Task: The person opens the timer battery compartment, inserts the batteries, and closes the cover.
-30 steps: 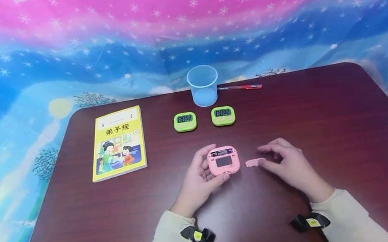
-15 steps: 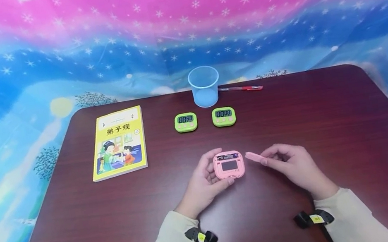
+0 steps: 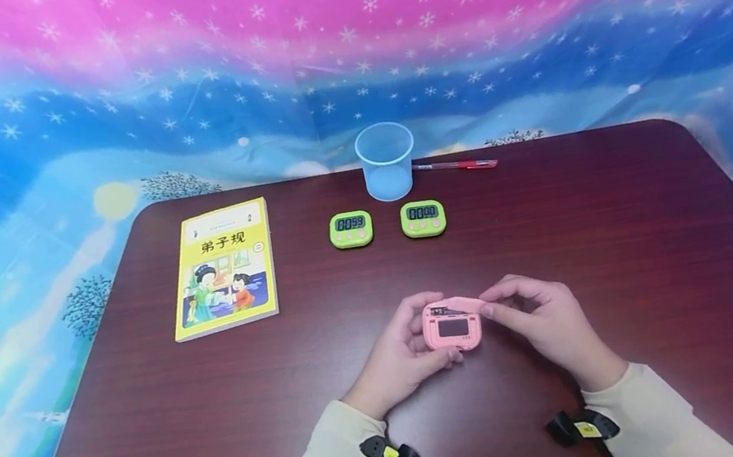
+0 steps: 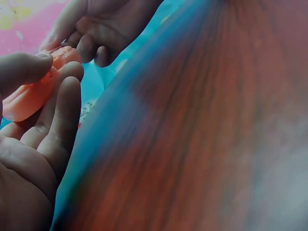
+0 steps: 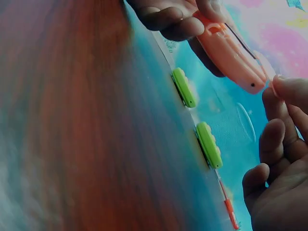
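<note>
My left hand [image 3: 403,353] grips a pink digital timer [image 3: 454,335] by its left side, thumb below and fingers above, with its back turned up toward the head camera. Part of a battery [image 3: 437,312] shows in the slot along the timer's upper edge. Between thumb and fingertips, my right hand [image 3: 546,316] pinches a thin pink battery cover [image 3: 465,304]. The cover lies slanted over the right part of that slot, while the slot's left end is uncovered. In the right wrist view the timer [image 5: 233,55] is seen edge-on, with the cover [image 5: 265,67] at its near end.
Two green timers, a left one [image 3: 350,230] and a right one [image 3: 423,219], stand beyond the hands. Behind them are a light blue cup [image 3: 388,170] and a red pen [image 3: 464,165]. A yellow book [image 3: 223,269] lies on the left of the dark wooden table [image 3: 225,423].
My right hand has picked the battery cover up off the table and brought it left onto the pink timer's slot. The left hand has shifted right and nearer with the timer.
</note>
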The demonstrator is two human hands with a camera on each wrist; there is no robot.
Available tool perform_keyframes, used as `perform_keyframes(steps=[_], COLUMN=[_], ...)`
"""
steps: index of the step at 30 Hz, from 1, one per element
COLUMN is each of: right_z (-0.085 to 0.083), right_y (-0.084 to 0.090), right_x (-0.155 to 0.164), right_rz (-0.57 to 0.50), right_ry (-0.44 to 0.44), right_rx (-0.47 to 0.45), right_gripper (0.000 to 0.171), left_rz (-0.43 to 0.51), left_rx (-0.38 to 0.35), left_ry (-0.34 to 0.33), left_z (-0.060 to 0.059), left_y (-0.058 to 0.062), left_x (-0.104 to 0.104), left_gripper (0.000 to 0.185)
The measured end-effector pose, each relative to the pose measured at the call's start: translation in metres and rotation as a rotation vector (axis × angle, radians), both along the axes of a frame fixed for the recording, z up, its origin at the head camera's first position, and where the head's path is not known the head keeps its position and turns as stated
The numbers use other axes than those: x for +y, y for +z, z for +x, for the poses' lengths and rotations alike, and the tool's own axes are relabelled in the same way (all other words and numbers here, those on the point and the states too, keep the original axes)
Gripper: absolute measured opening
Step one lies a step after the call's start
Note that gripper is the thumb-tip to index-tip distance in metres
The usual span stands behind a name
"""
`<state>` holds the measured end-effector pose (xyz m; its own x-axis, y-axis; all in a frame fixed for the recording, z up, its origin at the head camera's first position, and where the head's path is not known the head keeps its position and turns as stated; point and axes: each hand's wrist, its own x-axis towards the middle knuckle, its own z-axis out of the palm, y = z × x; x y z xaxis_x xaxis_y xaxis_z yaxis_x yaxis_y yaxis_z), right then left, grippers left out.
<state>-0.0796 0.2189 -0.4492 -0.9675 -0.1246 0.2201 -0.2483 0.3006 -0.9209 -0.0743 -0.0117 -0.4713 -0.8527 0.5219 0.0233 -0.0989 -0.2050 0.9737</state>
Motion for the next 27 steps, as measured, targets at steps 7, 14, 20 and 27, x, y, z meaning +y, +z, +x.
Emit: perform_keyframes(steps=[7,14,20,27], right_z=[0.000,0.003,0.006,0.006], right_y=[-0.002,-0.002,-0.002,-0.009], right_x=[-0.003,-0.008,-0.012,-0.019], right_rz=[0.025,-0.008,-0.004,0.004], right_ry=[0.007,-0.018,-0.072,-0.039], right_rx=[0.032,0.016,0.013,0.072], right_gripper=[0.015,0.010,0.011,0.018], left_rz=[-0.038,-0.040,-0.048,-0.077], left_rx=[0.030,0.034,0.054,0.084], left_ry=[0.002,0.016,0.026,0.027], left_z=[0.002,0.003,0.002,0.004], left_y=[-0.001,-0.001,-0.002,-0.003], left_x=[0.003,0.004,0.004,0.005], left_gripper=[0.063,0.056,0.052,0.044])
